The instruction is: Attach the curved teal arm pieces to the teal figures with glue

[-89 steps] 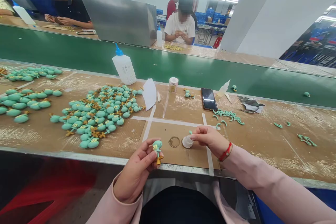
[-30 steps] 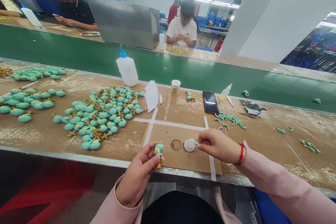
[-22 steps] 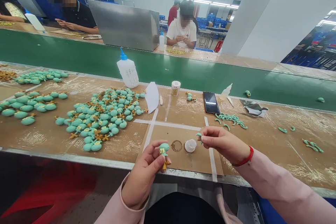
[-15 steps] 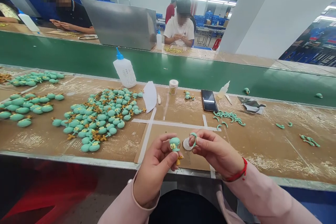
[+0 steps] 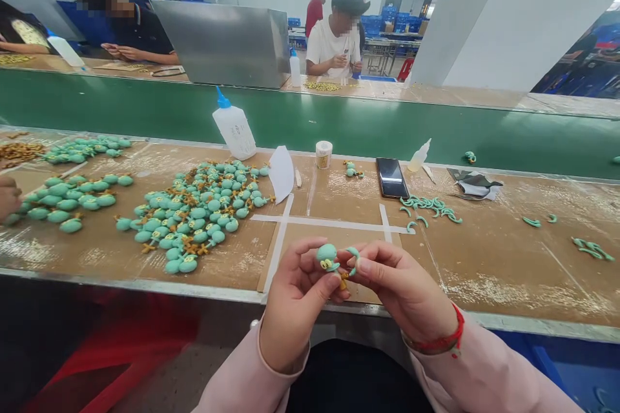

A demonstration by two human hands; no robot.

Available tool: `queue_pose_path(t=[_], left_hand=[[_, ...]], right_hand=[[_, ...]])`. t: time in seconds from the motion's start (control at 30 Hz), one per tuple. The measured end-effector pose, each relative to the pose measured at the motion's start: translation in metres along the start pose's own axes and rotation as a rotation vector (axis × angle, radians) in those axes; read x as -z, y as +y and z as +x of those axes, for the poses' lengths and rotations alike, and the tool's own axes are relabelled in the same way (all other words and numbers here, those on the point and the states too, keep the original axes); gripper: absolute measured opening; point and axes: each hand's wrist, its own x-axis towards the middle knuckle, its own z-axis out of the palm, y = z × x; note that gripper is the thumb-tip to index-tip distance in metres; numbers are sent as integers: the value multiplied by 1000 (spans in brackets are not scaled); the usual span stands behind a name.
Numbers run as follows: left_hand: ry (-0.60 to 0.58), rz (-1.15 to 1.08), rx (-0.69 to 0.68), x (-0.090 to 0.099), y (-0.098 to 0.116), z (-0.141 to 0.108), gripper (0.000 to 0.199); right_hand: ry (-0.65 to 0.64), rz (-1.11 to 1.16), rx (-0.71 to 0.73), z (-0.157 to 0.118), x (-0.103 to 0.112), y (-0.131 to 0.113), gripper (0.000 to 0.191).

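My left hand [image 5: 300, 300] is closed round a small toy figure [image 5: 327, 257] with a teal head, yellow eyes and a brown-yellow lower body. Between the thumb and fingers of my right hand [image 5: 404, 281] is a curved teal piece [image 5: 356, 257], close beside the figure's body; whether the two touch I cannot tell. A pile of similar curved pieces [image 5: 431, 206] lies beyond my right hand. To the left spreads a large heap of teal-headed figures [image 5: 198, 213].
Across the back stand a white bottle with a blue cap [image 5: 235, 129], a small round tub [image 5: 323, 155], a phone [image 5: 392, 177] and a small dropper bottle [image 5: 419, 156]. A green conveyor belt [image 5: 290, 117] runs behind. A co-worker's hand [image 5: 7, 199] reaches in at far left.
My right hand has brought the curved piece in against or close to the figure, which is now tilted. A co-worker's hand has appeared at the left edge.
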Motion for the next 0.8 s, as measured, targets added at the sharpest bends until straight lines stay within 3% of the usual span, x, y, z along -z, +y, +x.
queue_pose_path(t=[0.33, 0.63, 0.8], left_hand=[[-9, 22, -15, 0, 1, 0, 32], [-5, 8, -21, -4, -1, -1, 31], [-47, 1, -38, -2, 1, -2, 30]], right_hand=[[1, -65, 38, 0, 2, 4, 18], [-11, -308, 363, -6, 1, 8, 5], [-4, -449, 443, -11, 0, 5, 6]])
